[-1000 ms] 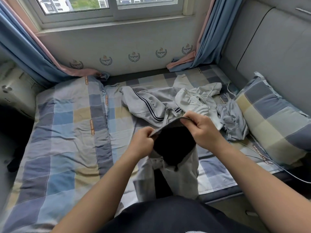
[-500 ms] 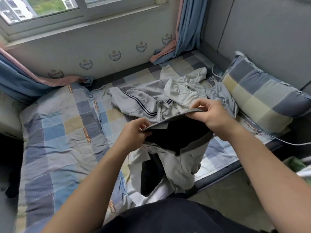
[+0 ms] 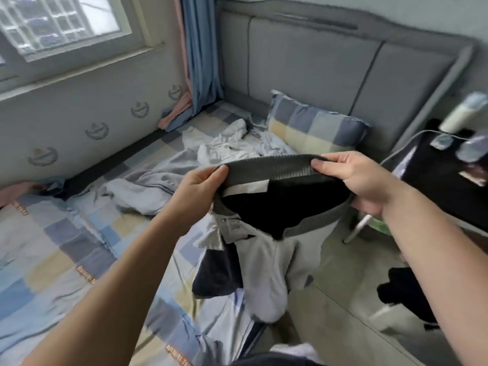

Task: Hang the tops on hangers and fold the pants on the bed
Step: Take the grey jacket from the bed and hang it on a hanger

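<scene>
The left hand [image 3: 200, 191] and right hand [image 3: 356, 180] have drawn farther apart since the earlier frame, stretching the waistband [image 3: 266, 167] wider. One bed [image 3: 66, 247] carries one heap of pale clothes [image 3: 224, 151] and one pillow [image 3: 311, 128]. One pair of grey pants [image 3: 264, 273] hangs over the bed's edge. Each of the two hands pinches one end of its ribbed waistband.

grey pants [image 3: 264, 273], checked blue/yellow bed [image 3: 52, 260]

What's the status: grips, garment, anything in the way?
Left grip and right grip both pinching the ribbed band. Grey garment hanging at bed edge. More clothes heaped behind; nothing blocking.
</scene>
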